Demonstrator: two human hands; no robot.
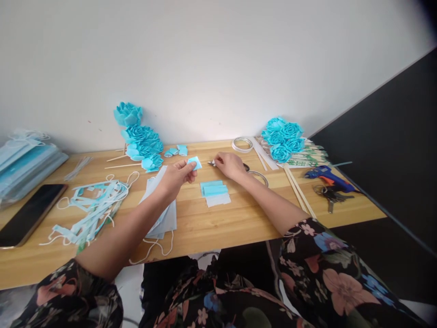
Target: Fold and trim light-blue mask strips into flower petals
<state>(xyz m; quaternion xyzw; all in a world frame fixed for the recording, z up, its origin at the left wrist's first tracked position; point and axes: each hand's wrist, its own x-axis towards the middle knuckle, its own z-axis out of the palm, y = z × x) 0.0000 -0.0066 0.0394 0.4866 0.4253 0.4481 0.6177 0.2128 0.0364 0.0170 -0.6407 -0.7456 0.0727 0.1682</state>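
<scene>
Remotely, I judged the small blue fabric square (195, 161) soft, light, well pinched at its edge by left hand (180, 176); beside it, right hand (231, 165) had a grip I could not tell.

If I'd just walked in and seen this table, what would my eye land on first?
Probably the bright turquoise flowers: one cluster toward the back left of the table, another cluster toward the back right. Between them, the person's left hand holds a small blue piece. Near the right end lies a blue glue gun, beside a bunch of keys.
</scene>
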